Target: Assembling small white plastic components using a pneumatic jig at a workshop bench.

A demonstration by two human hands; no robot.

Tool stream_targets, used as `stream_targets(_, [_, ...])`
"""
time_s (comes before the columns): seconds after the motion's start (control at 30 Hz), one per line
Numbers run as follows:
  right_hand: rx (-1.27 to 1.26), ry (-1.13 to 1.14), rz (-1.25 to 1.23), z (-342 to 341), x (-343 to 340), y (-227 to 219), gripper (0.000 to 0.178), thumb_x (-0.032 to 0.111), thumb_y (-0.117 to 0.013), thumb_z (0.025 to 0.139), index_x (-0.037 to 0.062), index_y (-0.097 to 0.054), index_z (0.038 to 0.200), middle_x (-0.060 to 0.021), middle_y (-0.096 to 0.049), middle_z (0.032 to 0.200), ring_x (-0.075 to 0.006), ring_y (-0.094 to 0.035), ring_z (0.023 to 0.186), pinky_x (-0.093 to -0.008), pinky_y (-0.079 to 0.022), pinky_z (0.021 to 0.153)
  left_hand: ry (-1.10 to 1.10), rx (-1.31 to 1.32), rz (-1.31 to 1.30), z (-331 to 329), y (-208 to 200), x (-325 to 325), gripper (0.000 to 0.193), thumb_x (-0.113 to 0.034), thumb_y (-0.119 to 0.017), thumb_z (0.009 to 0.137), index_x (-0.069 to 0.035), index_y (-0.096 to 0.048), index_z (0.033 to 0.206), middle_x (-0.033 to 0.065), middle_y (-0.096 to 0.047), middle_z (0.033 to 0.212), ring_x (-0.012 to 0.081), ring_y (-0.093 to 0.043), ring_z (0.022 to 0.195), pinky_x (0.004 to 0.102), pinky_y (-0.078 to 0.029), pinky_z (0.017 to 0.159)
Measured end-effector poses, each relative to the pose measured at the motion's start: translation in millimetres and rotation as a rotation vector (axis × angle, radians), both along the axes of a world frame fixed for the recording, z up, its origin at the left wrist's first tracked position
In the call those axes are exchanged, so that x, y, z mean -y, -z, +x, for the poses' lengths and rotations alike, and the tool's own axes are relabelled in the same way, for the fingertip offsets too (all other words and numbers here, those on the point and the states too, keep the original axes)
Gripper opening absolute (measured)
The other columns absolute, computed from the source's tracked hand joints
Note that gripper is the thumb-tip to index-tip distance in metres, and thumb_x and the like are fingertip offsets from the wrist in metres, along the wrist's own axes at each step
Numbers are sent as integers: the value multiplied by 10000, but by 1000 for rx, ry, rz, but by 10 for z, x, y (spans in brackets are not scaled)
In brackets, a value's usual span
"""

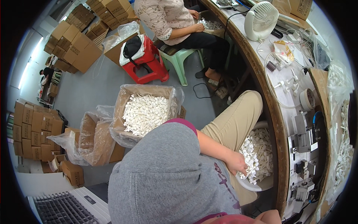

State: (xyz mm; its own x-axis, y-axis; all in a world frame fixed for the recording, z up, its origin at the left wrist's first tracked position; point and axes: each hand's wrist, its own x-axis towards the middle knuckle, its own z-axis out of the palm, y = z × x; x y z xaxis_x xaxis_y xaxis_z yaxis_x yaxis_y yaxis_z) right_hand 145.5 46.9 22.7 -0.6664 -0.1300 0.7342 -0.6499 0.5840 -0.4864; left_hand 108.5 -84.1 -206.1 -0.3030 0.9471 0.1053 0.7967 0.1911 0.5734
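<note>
My left hand (236,163) reaches down to the near side of a white round tub (249,185). Its fingers curl inward at the edge of a heap of small white plastic pieces (264,148); what sits between the fingertips is hidden. The pieces look like short stems with wider heads, and they fill the tub beside my leg, under the table's edge. My right hand does not show in the head view.
A worktable (278,87) curves along the right, carrying a white fan (260,21), metal fixtures (305,130) and a tape roll (307,99). Behind me stands a lined carton of white pieces (145,114). Another person (175,22) sits at the top, near a red stool (143,65). Cartons (80,50) are stacked left.
</note>
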Motion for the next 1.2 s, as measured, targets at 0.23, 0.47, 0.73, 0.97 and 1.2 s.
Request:
stream_targets(0.23, [4, -28, -22, -20, 53, 7, 421, 299, -339, 1064, 38, -432, 1380, -205, -514, 1338, -290, -599, 1054, -394, -542, 823, -11, -5, -1, 3, -20, 64, 609, -359, -728, 779, -182, -546, 1333, 90, -596, 1026, 296, -662, 865, 435, -527, 688])
stream_targets(0.47, [-2, -40, -38, 10, 66, -2, 424, 304, -333, 1065, 37, -430, 1379, -205, -512, 1340, -290, -597, 1059, -395, -540, 830, 1, 12, -1, -16, -34, 33, 613, -364, -724, 787, -186, -533, 1341, 100, -584, 1053, 309, -660, 856, 447, -522, 705])
stream_targets(0.73, [-7, -59, -49, 35, 100, -20, 428, 310, -326, 1065, 37, -427, 1378, -205, -509, 1341, -291, -594, 1064, -396, -539, 837, -3, 19, -17, -32, -45, 27, 630, -371, -723, 785, -184, -521, 1352, 105, -577, 1075, 309, -657, 873, 455, -520, 720])
stream_targets(0.97, [-13, -73, -71, 75, 122, -23, 431, 315, -320, 1066, 36, -425, 1378, -205, -507, 1342, -292, -592, 1069, -397, -537, 844, 6, 14, -16, 13, -78, 3, 626, -377, -718, 793, -186, -519, 1355, 103, -573, 1095, 308, -656, 894, 452, -522, 723])
stream_targets(1.2, [-23, -93, -85, 42, 204, -29, 434, 320, -314, 1067, 36, -422, 1377, -205, -505, 1344, -293, -590, 1073, -398, -536, 851, 0, 21, -16, -10, -49, 25, 631, -396, -719, 792, -183, -522, 1352, 110, -571, 1090, 314, -661, 879, 454, -520, 724])
